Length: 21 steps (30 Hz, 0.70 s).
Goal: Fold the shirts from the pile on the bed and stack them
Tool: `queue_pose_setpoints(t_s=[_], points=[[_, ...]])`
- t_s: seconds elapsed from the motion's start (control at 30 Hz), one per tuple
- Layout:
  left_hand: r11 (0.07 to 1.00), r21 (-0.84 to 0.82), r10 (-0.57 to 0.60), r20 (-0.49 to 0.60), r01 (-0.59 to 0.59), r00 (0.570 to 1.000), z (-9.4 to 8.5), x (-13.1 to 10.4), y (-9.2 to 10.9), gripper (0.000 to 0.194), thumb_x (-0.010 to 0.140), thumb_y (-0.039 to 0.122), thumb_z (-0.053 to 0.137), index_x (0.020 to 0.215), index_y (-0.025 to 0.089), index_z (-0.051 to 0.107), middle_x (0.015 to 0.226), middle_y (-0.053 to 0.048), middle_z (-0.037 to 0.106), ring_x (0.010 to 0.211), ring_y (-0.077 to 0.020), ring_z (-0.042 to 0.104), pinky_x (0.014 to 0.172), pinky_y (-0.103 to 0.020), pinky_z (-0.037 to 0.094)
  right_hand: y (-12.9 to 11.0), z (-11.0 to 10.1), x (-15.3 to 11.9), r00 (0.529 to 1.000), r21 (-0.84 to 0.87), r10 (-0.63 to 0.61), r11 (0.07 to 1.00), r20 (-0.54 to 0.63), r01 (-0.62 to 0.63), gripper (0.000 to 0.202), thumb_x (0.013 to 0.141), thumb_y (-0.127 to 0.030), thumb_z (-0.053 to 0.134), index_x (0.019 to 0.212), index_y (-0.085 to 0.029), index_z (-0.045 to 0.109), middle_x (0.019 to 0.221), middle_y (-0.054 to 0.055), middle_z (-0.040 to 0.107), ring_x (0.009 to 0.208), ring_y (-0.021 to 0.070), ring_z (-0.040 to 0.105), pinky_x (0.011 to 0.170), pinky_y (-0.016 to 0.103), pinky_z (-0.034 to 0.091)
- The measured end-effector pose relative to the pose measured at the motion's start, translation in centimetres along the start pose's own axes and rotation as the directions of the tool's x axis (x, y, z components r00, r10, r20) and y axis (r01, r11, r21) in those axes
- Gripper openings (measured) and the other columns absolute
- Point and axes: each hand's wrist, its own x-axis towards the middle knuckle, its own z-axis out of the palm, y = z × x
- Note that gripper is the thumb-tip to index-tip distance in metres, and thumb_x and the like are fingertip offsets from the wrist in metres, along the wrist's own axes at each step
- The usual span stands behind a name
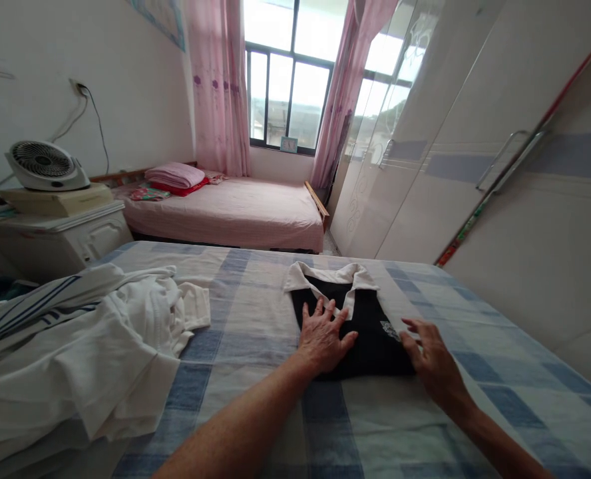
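A black polo shirt (370,349) with a white collar lies folded into a compact shape on the checked bedsheet (255,293), its collar at the far end. A small pale emblem shows on the right of its chest. My left hand (324,338) rests on the shirt's left half, fingers spread below the collar opening. At the shirt's right edge is my right hand (429,356), fingers loosely curved and apart, the thumb side close to the emblem. Nothing shows between its fingers; whether they touch the fabric is hard to tell.
White clothes (120,339) with dark stripes lie heaped on the bed's left side. Behind stand a pink-covered bed (225,206) and a bedside cabinet (86,233) bearing a box and a small fan (48,165). Glossy wardrobe doors (425,179) line the right.
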Motion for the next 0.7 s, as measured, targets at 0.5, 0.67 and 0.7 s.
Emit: queue_pose_setpoints(t_s=[0.5,0.67,0.7], points=[[0.985,-0.138,-0.116,-0.079,0.105,0.990,-0.4,0.4,-0.3,0.037,0.092,0.038,0.042,0.123,0.024,0.056,0.135,-0.008,0.053,0.129,-0.0242,0.042,0.109,-0.054,0.024,-7.9,0.1,-5.9,0.655,0.811,0.499,-0.202,0.568,-0.549,0.017,0.071,-0.012,0.070,0.084,-0.014,0.060,0.084,0.009,0.072,0.085,0.0170,0.069,0.082,0.029,0.055],[0.960,-0.224,-0.198,-0.108,0.170,0.974,-0.7,0.9,-0.6,0.033,0.092,0.031,0.042,0.119,0.021,0.059,0.133,-0.008,0.055,0.125,-0.0223,0.047,0.110,-0.049,0.027,-8.8,1.8,-4.4,0.733,0.849,0.446,-0.145,0.514,-0.508,0.022,0.066,-0.024,0.078,0.079,-0.018,0.061,0.070,0.000,0.068,0.066,0.0121,0.065,0.066,0.024,0.055],[0.957,-0.236,-0.199,-0.115,0.167,0.973,-0.7,1.0,-0.7,0.033,0.092,0.030,0.042,0.119,0.020,0.059,0.133,-0.008,0.055,0.125,-0.0226,0.048,0.109,-0.048,0.028,-9.2,2.1,-4.3,0.769,0.868,0.429,-0.083,0.474,-0.489,0.025,0.064,-0.026,0.079,0.081,-0.019,0.062,0.073,-0.001,0.068,0.067,0.0121,0.064,0.065,0.024,0.054]])
